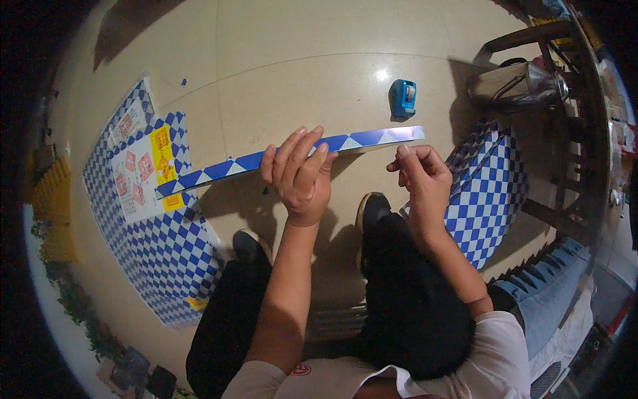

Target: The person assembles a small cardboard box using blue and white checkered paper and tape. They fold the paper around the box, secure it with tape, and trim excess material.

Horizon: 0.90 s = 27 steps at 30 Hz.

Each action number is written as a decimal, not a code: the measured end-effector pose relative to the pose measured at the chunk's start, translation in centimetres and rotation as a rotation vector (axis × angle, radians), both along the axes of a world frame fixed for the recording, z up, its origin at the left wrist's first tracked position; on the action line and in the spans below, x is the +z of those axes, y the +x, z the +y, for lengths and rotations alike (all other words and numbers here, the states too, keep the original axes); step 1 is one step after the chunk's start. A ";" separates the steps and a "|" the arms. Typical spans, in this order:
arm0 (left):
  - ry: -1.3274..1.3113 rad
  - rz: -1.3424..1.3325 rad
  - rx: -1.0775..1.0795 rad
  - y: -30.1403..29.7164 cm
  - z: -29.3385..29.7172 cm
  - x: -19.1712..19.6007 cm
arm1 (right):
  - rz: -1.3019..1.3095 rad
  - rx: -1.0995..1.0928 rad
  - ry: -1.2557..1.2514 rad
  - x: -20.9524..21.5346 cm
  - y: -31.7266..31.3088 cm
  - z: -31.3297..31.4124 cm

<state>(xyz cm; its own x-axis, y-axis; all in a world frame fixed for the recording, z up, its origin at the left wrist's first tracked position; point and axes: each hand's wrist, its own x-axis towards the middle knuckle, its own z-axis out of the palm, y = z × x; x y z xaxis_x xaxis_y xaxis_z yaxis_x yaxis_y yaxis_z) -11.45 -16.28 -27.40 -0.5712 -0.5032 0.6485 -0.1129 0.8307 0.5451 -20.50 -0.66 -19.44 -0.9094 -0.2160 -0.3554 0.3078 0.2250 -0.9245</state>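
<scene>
Seen from above, seated over a pale tiled floor (279, 86). Left hand (300, 174) curled over the middle of a long, narrow blue-and-white checked strip (359, 140), fingers wrapped across its upper edge, thumb hidden beneath; strip held clear of the floor, running from lower left to upper right across both knees. Right hand (420, 174) just below the strip's right portion, fingertips drawn together as if pinching something small (too small to tell what), apparently not touching the strip itself.

To the left, flat on the floor: a large blue-and-white checked sheet (153, 259) with a red, white and yellow printed panel. To the right, beside the right knee: a stack of folded checked pieces (492, 193). Beyond the strip: a small blue tape dispenser (403, 97), well apart from both hands. At upper right: a steel kettle (515, 85) lying under a dark wooden frame (531, 36).

Judged good practice for the hold shown: steady the strip near its middle to prevent sagging at the free left end, keep its edges straight, and bring the pinching fingers to the strip only once it sits level and untwisted.
</scene>
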 end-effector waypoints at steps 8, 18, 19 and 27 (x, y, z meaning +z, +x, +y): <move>-0.003 0.006 -0.016 0.1 -0.1 0.0 | 0.038 -0.020 -0.063 0.1 -0.4 -0.7; -0.003 -0.013 0.003 0.3 0.0 -0.2 | -0.081 -0.025 0.037 -0.7 -0.8 -1.2; -0.004 -0.007 0.000 0.2 -0.1 -0.2 | -0.100 -0.024 0.042 -0.7 -0.9 -1.1; 0.002 0.007 -0.009 0.2 -0.1 -0.2 | -0.196 -0.029 0.064 -0.9 -0.9 -0.8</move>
